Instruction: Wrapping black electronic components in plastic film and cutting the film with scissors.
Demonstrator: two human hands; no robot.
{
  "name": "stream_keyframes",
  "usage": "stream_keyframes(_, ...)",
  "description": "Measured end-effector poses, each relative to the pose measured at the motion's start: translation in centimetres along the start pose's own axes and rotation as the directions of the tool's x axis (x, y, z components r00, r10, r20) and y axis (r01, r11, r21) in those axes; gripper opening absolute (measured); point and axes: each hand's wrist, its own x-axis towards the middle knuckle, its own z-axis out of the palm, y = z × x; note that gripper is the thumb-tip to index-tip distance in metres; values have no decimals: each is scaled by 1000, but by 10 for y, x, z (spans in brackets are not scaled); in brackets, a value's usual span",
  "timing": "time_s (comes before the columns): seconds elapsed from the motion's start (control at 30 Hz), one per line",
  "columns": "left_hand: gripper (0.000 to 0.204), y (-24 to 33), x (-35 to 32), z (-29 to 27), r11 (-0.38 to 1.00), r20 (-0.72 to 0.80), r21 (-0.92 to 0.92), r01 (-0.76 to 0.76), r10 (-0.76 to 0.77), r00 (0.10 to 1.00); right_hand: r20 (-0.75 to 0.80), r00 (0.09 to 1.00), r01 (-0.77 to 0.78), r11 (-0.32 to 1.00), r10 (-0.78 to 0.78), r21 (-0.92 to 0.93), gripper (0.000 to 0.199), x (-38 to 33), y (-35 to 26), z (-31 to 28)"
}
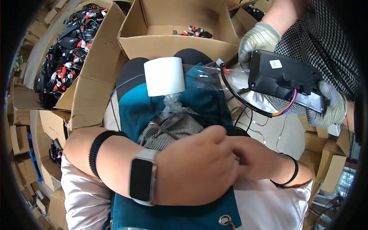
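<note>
left hand, right hand overlapping, cannot tell grip | white roll, cardboard box ahead | co-worker's gloves hold black device

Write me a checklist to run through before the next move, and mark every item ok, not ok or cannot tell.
1. Left hand empty: cannot tell; its palm side is hidden.
2. Right hand fully visible: not ok; the left hand covers part of it.
3. White roll apart from both of the person's hands: ok.
4. Black plastic housing supported: ok; a co-worker's upper gloved hand and lower gloved hand are on it.
5. Front cardboard box open: ok; a few small parts show inside.
</note>
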Motion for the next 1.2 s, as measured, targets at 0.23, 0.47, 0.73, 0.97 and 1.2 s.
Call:
stream_keyframes(0.23,19,-52,7,19,912,-740,141,-386,356,571,-295,917,-368,856,269,-364,26,-50,-11,-5)
stream_keyframes(0.47,22,-134,39,48,971,-592,-206,124,-225,774,-370,815,-489,872,446,-27,34,-92,-40,30)
stream_keyframes(0.73,19,-134,52,63,996,-612,-94,-2,-56,789,-385,594,-660,702,706,269,67,-86,-33,37)
stream_keyframes(0.97,12,-130,49,82,992,-478,-125,-7,-54,877,-339,574,-583,663,745,469,71,-56,-63,36)
stream_keyframes(1.2,27,-120,54,83,974,-375,-107,199,-225,899,-408,464,-626,617,786,477,62,-33,-61,33)
